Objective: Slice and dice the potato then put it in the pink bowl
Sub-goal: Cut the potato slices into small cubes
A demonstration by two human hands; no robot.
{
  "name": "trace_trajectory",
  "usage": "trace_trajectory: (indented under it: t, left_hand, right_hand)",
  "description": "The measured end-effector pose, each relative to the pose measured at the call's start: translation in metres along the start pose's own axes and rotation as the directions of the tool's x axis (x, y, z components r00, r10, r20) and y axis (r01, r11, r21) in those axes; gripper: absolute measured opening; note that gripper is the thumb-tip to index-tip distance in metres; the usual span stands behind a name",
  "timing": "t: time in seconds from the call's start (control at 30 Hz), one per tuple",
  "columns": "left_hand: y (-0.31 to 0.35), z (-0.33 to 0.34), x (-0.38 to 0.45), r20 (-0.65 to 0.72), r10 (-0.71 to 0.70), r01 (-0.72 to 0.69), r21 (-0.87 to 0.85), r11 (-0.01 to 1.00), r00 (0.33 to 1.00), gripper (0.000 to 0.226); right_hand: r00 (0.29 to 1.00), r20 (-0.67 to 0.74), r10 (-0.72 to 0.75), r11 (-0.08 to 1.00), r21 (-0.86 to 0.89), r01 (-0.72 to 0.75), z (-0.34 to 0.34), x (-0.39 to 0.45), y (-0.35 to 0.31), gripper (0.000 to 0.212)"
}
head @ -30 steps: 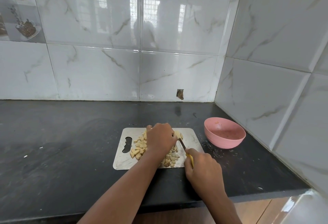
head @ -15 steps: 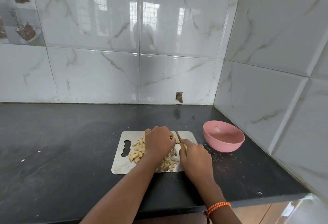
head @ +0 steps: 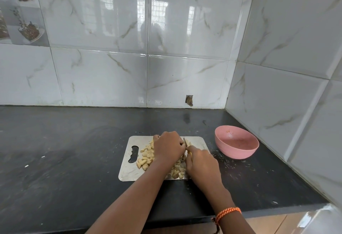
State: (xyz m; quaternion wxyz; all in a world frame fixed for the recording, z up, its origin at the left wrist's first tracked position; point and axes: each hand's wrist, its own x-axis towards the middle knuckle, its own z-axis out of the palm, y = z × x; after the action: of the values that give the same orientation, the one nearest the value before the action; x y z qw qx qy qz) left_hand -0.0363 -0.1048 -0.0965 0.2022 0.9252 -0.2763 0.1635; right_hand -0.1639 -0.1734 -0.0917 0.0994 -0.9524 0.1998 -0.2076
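Diced potato pieces (head: 146, 157) lie in heaps on a steel cutting board (head: 129, 170) on the black counter. My left hand (head: 168, 146) sits curled over the far middle of the board, covering whatever potato it holds down. My right hand (head: 201, 165) grips a yellow-handled knife (head: 185, 142), whose blade tip shows just right of my left knuckles. More cubes (head: 177, 171) lie between my two wrists. The pink bowl (head: 238, 147) stands to the right of the board, with only small flecks inside.
White tiled walls close off the back and the right side, meeting in a corner behind the bowl. Small scraps are scattered on the counter (head: 64, 150) near the bowl and at the left. The counter's front edge runs below my forearms.
My right hand has moved forward and left with the knife, from the board's near right corner up against my left hand. The left hand has stayed over the potato.
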Motion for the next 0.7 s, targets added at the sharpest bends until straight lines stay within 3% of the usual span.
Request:
trace_trajectory:
  t: [0.37,0.7]
  left_hand:
    - [0.002,-0.005,-0.003,0.014,-0.004,0.004,-0.015,1.000,1.000,0.036]
    - [0.000,-0.002,-0.002,0.006,-0.020,0.020,-0.031,0.999,1.000,0.030]
  right_hand:
    - [1.000,0.011,0.008,1.000,0.006,-0.009,-0.015,-0.044,0.008,0.028]
    - [0.994,-0.076,0.076,0.985,0.159,-0.063,-0.021,-0.038,0.009,0.033]
